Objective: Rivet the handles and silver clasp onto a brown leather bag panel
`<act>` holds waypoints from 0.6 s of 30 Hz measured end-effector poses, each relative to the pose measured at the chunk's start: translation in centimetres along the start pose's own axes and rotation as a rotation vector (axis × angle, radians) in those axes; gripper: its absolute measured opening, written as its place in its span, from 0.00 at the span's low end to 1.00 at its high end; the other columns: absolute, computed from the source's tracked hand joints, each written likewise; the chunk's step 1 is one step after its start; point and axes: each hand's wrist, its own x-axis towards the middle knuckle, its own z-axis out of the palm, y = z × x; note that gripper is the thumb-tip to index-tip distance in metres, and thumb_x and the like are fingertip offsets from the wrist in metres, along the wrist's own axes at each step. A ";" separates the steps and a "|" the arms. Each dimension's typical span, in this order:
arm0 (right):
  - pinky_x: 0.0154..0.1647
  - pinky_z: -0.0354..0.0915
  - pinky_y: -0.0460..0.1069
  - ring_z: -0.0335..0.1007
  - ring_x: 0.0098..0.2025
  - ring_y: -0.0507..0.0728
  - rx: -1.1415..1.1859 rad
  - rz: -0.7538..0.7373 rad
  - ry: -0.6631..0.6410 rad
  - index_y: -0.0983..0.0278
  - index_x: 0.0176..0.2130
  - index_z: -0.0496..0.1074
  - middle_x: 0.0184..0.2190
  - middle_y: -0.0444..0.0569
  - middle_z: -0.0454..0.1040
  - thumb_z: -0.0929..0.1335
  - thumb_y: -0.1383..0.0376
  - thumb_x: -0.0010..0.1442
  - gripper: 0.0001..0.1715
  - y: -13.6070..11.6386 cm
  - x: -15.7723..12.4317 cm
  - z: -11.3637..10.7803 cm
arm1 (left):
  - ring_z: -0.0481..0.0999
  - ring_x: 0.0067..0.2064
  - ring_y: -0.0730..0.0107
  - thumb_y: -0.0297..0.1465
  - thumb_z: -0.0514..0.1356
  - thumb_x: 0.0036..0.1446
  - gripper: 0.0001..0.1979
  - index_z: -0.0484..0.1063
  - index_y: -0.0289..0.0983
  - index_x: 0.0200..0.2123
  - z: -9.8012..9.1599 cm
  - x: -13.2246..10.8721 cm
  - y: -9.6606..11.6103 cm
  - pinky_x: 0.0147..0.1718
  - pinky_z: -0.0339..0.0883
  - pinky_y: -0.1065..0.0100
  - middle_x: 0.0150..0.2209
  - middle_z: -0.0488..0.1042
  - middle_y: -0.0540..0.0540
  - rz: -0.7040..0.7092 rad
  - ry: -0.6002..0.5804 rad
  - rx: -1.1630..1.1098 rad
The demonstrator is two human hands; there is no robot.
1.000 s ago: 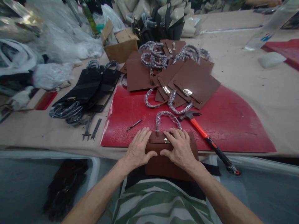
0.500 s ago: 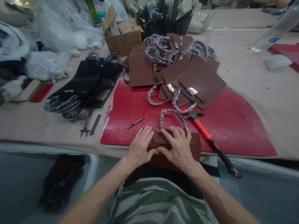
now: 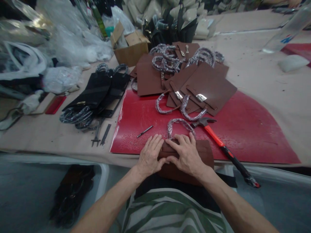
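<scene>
Head view is showing the brown panel lying beneath the fingers, across the near edge of the bench, its visible long side running left to right. Left hand and right hand are both resting on it, fingers unclenched

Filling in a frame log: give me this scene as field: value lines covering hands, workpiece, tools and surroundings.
left hand: fingers spread on brown panel
right hand: spread on the same panel, thumb tips close together
workpiece: brown panel over the near edge of the red mat, wrapped handle at its far side
tools: hammer, head near that handle; thin metal rod on mat
beyond: pile of brown pieces
far left of mat: black pieces
</scene>
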 end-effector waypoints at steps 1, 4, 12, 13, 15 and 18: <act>0.68 0.38 0.71 0.59 0.56 0.67 0.013 -0.001 0.004 0.55 0.61 0.68 0.55 0.55 0.65 0.77 0.52 0.55 0.38 0.1 0.1 0.0 | 0.54 0.71 0.51 0.35 0.64 0.57 0.36 0.58 0.30 0.65 0.0 0.0 0.0 0.69 0.55 0.44 0.67 0.58 0.34 0.001 0.001 0.000; 0.67 0.40 0.72 0.59 0.56 0.67 0.018 -0.013 0.020 0.56 0.60 0.68 0.54 0.55 0.65 0.77 0.57 0.54 0.37 0.1 0.0 0.2 | 0.53 0.71 0.50 0.36 0.65 0.56 0.38 0.57 0.29 0.66 0.0 0.0 0.2 0.69 0.54 0.44 0.68 0.58 0.33 -0.004 -0.004 0.020; 0.61 0.48 0.76 0.62 0.52 0.69 -0.045 -0.121 0.178 0.60 0.58 0.70 0.51 0.58 0.67 0.72 0.66 0.52 0.33 1.3 0.1 2.1 | 0.50 0.72 0.48 0.43 0.66 0.55 0.43 0.56 0.25 0.66 0.9 0.2 -0.3 0.72 0.48 0.47 0.68 0.55 0.31 0.022 -0.021 0.075; 0.60 0.49 0.76 0.62 0.52 0.70 -0.056 -0.130 0.194 0.60 0.57 0.70 0.51 0.59 0.67 0.72 0.65 0.52 0.32 1.5 0.2 2.4 | 0.50 0.71 0.48 0.43 0.66 0.55 0.43 0.56 0.26 0.66 0.9 0.3 -0.4 0.72 0.47 0.47 0.68 0.56 0.31 0.017 -0.017 0.068; 0.59 0.50 0.77 0.63 0.51 0.70 -0.071 -0.140 0.217 0.60 0.57 0.71 0.50 0.59 0.67 0.71 0.65 0.52 0.32 1.9 0.3 2.8 | 0.52 0.71 0.47 0.44 0.67 0.54 0.44 0.56 0.27 0.66 0.9 0.4 -0.4 0.72 0.46 0.48 0.67 0.57 0.32 -0.006 -0.010 0.040; 0.58 0.52 0.77 0.64 0.51 0.71 -0.091 -0.148 0.228 0.59 0.57 0.71 0.51 0.59 0.68 0.72 0.64 0.51 0.33 2.1 0.5 3.0 | 0.55 0.70 0.46 0.46 0.71 0.49 0.47 0.58 0.29 0.65 0.2 0.9 -0.1 0.72 0.48 0.48 0.66 0.58 0.32 -0.023 -0.025 -0.030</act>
